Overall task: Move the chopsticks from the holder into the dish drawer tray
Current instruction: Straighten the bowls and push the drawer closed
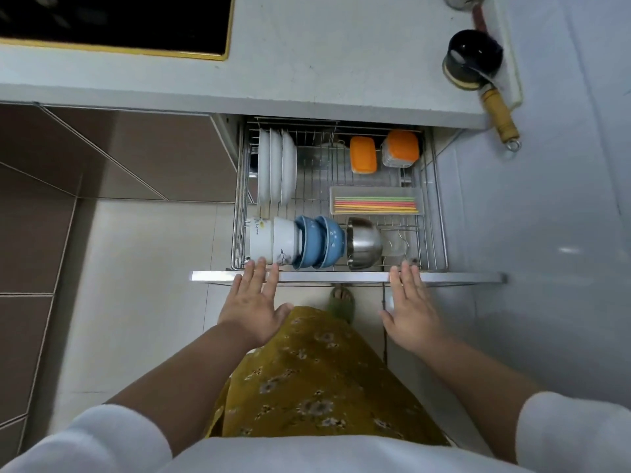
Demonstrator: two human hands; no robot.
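Both hands flat and spread, holding nothing: left hand [254,307] with fingertips on the top edge of the drawer front [341,276], right hand [411,310] likewise, fingertips just over the same edge. Palms down, fingers loose, no grip on anything.

Chopsticks [375,204] already lying in the clear tray [375,192], straight ahead of the right hand and farther into the drawer, beyond the steel bowl [362,242]. Long axis crosswise, running left to right, parallel to the drawer front and square to the line of the forearms. Bundle laid flat, side by side, in red, green and yellow. Right hand clearly nearer; left hand off to one side, with the blue bowls [319,241] and white bowls [273,240] just beyond its fingertips.

Holder hard to make out with certainty; possibly the dark cup [473,59] on the counter, far ahead and to the right of the right hand, well apart from both.

Judging by the lie of things, transfer looks finished, with only a push to close the drawer remaining. Being crosswise, little room for the sticks to slide during a forward shove. Worth pressing evenly with both palms to keep the drawer from skewing and the stacked bowls from rattling.
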